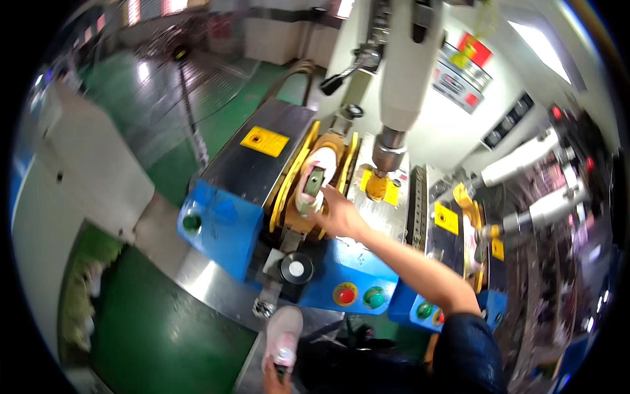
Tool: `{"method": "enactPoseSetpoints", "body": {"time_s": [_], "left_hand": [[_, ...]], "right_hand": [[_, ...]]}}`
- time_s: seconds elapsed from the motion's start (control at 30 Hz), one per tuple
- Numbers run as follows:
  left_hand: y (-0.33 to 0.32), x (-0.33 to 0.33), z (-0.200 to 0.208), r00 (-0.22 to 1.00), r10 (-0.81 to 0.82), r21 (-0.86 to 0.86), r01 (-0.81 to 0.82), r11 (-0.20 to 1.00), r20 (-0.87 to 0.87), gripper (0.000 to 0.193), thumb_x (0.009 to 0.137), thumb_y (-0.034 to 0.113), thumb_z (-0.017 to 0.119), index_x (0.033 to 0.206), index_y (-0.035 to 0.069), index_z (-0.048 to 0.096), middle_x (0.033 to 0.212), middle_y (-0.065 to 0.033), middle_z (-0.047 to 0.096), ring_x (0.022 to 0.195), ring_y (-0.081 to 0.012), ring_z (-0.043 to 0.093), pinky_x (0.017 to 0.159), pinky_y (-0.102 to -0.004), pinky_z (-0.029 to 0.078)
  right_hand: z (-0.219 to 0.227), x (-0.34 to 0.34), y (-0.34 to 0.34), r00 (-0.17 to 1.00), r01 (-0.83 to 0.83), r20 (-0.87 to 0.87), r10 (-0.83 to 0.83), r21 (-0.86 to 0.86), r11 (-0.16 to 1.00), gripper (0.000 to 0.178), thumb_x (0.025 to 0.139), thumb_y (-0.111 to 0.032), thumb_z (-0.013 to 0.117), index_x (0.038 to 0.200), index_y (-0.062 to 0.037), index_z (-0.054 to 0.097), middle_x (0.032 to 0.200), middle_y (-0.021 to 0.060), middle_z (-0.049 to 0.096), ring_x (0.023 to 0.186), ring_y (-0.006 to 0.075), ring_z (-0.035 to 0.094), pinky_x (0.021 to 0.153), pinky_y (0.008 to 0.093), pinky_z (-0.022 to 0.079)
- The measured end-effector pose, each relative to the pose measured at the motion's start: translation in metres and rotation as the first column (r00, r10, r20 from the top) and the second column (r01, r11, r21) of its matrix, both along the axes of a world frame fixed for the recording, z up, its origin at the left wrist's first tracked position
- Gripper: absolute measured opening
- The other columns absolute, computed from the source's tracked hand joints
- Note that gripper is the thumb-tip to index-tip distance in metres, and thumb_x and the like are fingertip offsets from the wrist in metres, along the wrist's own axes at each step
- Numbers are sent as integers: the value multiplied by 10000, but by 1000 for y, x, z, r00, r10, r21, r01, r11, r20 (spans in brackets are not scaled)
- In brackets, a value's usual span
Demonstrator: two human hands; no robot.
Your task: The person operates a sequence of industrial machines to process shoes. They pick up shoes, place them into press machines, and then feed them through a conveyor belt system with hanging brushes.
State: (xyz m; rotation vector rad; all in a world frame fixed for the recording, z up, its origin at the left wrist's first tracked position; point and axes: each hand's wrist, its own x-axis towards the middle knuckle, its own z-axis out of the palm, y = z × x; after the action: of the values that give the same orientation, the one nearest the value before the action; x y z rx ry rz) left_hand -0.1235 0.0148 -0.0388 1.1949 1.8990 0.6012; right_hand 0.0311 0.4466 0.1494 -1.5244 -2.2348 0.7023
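A pale pink-and-white shoe (pixel 326 158) lies in the cradle of a press, between two yellow side pads (pixel 293 177). A green block (pixel 315 182) with a hole sits in the shoe's opening. My right hand (pixel 339 214) reaches in from the right, its fingers closed at the near end of this shoe; the fingertips are partly hidden. Low in the picture, my left hand (pixel 275 381) holds a second pale pink shoe (pixel 286 325) by the end nearest me, its fingers wrapped round it. Something dark green shows at that shoe's opening.
Above the press hangs a thick white column with a metal rod and an amber tip (pixel 377 186). Blue housings carry a red button (pixel 345 295) and green buttons (pixel 374 298). A black round knob (pixel 296 268) stands before the cradle. Another press station (pixel 474 243) is at the right.
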Motion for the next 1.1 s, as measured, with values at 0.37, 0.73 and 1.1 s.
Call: {"method": "enactPoseSetpoints", "body": {"time_s": [0.37, 0.73, 1.1], "left_hand": [[54, 1, -26, 972, 56, -32, -50, 998, 229, 859, 681, 272, 799, 1371, 24, 352, 1269, -232, 520, 1195, -350, 502, 1009, -390, 402], [-95, 73, 87, 11, 799, -396, -865, 310, 601, 422, 783, 11, 699, 1170, 57, 537, 1093, -100, 600, 966, -245, 612, 832, -394, 527], [-307, -22, -59, 123, 962, 195, -978, 76, 245, 718, 689, 66, 771, 1291, -6, 388, 1198, -153, 546, 1122, -256, 536, 962, -368, 424]], "right_hand": [[-42, 113, -219, 973, -136, 204, 112, 108, 985, 738, 769, -284, 706, 1342, 51, 384, 1422, 280, 335, 1328, 422, 323, 1088, 553, 239], [-108, 135, -378, 747, -642, -446, 493, -290, 710, 423, 871, -208, 618, 1211, 32, 541, 1127, 224, 614, 1047, 368, 595, 904, 409, 479], [-106, 24, -362, 737, -663, -156, 657, -356, 659, 375, 879, -227, 606, 1177, -1, 581, 1078, 214, 644, 984, 314, 638, 810, 379, 502]]}}
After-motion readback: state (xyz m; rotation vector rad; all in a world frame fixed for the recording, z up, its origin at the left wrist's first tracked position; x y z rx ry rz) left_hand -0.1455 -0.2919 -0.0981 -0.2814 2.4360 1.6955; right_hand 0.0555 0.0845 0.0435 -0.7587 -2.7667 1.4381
